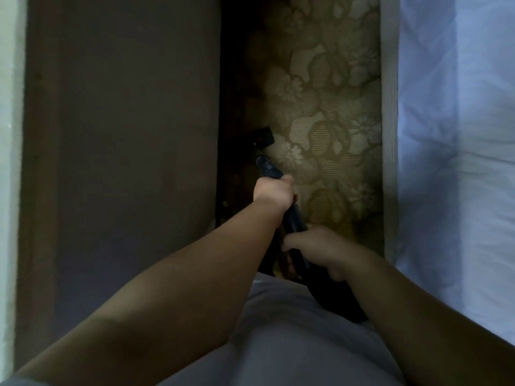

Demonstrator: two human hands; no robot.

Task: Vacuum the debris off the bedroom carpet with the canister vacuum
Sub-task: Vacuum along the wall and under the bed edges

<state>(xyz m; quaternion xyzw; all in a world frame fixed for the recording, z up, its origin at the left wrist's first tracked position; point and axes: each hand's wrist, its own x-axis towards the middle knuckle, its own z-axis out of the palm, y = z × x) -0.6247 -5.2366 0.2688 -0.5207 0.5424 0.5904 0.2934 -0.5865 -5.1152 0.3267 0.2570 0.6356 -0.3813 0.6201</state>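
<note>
I look straight down at a narrow strip of olive carpet (pixel 320 107) with a pale flower pattern. A dark vacuum wand (pixel 269 168) runs from my body down to a small black nozzle (pixel 264 136) on the carpet's left side, in shadow. My left hand (pixel 274 192) grips the wand farther down. My right hand (pixel 315 247) grips the wand's upper end near my waist, where the black hose (pixel 334 299) curves off. No debris can be made out in the dim light.
A tall dark brown furniture panel (pixel 119 162) walls the strip on the left. A bed with pale blue-white bedding (pixel 457 162) and a light frame edge (pixel 388 135) bounds the right. My grey shirt (pixel 278 344) fills the bottom.
</note>
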